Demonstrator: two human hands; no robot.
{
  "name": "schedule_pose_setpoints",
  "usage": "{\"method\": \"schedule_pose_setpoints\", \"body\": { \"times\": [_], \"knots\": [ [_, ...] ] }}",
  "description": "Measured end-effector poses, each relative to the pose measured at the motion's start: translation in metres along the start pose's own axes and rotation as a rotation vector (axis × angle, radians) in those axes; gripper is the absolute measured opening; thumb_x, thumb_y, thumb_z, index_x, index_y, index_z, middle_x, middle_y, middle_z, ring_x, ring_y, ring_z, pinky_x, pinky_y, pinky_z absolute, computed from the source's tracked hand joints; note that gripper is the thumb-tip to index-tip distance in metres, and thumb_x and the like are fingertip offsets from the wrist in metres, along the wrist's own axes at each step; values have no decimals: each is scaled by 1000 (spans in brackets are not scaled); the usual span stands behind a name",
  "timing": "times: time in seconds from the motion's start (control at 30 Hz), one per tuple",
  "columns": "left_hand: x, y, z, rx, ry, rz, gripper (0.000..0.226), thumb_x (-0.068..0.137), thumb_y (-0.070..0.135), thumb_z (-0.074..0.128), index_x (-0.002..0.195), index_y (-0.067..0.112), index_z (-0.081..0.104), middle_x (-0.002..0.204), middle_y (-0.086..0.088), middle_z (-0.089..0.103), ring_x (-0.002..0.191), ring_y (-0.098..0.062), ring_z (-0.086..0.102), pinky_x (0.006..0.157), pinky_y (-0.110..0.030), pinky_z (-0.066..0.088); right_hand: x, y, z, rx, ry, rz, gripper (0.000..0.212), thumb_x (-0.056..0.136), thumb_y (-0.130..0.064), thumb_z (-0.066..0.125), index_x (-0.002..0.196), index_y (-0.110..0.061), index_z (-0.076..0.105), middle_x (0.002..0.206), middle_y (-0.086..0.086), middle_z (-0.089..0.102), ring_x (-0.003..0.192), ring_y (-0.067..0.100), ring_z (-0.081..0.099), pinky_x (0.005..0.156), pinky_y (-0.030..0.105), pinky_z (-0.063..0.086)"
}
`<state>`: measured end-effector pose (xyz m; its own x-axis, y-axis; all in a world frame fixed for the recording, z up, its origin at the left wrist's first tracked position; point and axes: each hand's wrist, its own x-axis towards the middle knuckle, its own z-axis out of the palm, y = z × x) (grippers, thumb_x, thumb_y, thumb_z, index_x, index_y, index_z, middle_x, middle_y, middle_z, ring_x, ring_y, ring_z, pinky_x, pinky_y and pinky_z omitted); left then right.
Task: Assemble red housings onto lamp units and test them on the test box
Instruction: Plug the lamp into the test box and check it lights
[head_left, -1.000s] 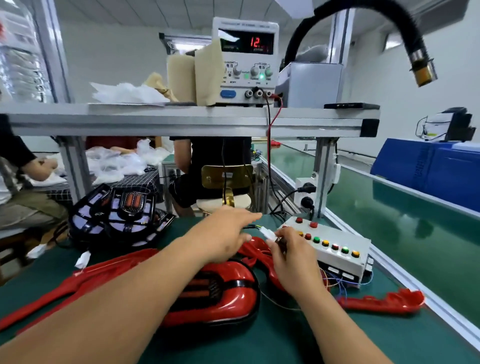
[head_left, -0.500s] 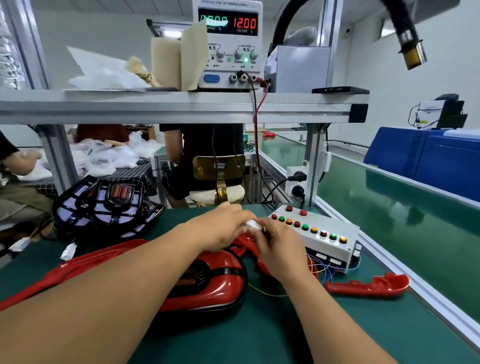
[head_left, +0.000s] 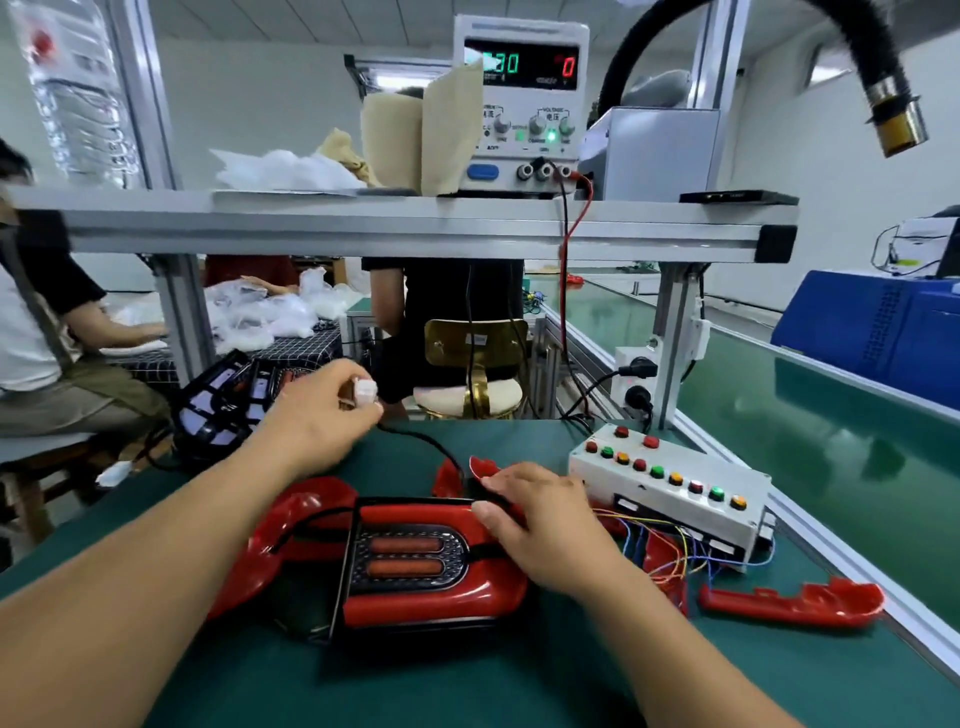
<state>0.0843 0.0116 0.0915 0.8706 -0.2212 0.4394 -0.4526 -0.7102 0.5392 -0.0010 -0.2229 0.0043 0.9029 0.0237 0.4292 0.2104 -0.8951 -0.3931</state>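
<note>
1. Since half a second ago the left hand (head_left: 322, 421) has lifted away from the test box (head_left: 670, 486), where both hands were joined at its near corner. It now pinches a white connector (head_left: 366, 391) between thumb and fingertips, well to the left of the box
2. Head view: a black cable (head_left: 431, 444) trails from the connector down to the lamp unit (head_left: 410, 556), which lies just left of the test box with its red housing (head_left: 457, 597) fitted around it
3. The right hand (head_left: 540, 519) rests on the lamp's end nearest the box, fingers relaxed and laid flat
4. Progress, as I judge it: this unit looks assembled and unplugged, so its test seems over. A loose red housing (head_left: 795, 603) lies in front of the box and a bare lamp unit (head_left: 223, 410) sits far left of it, both probably still to do
</note>
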Motion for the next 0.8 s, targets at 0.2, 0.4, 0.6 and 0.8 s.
{"method": "schedule_pose_setpoints", "body": {
  "times": [0.2,0.4,0.6,0.8],
  "knots": [
    [-74,-48,0,-333,89,-337,13,84,1,62,77,13,62,79,-1,74,72,-23,74,79,-51,59,4,-11,17,141,-247,105,64,93,-64,41,147,-31,38,149,-5,43,136,13,38,114,34,29],
    [-110,-58,26,-341,9,-405,31,94,1,53,116,20,63,104,-2,67,81,-12,70,69,-26,58,4,-10,18,215,-221,109,59,87,-58,59,141,-38,43,134,-10,49,118,5,44,101,21,32],
    [-118,-59,34,-120,-99,-269,39,100,10,46,136,19,56,128,-1,62,116,-16,59,104,-31,43,-2,-11,15,425,-120,112,39,75,-53,74,109,-51,56,117,-19,54,107,0,55,100,31,47],
    [-122,-61,30,-57,-25,-55,37,100,9,47,134,20,58,120,7,60,110,-3,50,87,1,28,-7,-8,14,790,13,261,30,76,-25,83,98,-35,65,106,1,67,91,21,70,82,46,59]
  ]
}}
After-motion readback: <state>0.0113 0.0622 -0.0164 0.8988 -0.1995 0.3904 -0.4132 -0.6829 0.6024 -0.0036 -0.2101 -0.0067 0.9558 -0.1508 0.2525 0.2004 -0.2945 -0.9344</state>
